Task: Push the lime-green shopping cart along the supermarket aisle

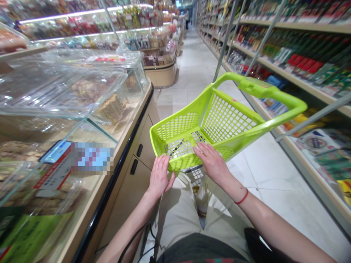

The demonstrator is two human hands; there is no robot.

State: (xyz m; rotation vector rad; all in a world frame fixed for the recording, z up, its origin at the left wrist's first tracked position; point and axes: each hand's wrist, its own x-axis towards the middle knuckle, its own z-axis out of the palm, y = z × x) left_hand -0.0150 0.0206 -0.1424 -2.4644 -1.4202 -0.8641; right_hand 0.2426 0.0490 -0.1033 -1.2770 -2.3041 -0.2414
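A lime-green plastic shopping cart [178, 125] stands crosswise in front of my body, its basket bare down to the grid floor. My left hand [160, 174] grips its near left corner, fingers over the rim and thumb lower down outside. Farther right along the same near side, my right hand [212, 162] curls its fingers over the rim; its thumb is hidden. The cart's looped handle [271, 96] rises at the far right, touched by neither hand. A grey lower basket [196, 174] shows partly beneath, by my legs.
On the left, a display counter [142, 120] with clear covers and a black edge runs close beside the cart. Stocked shelves [296, 69] with slanting metal posts line the right. A tiled aisle [189, 62] leads ahead, with a distant person [187, 20].
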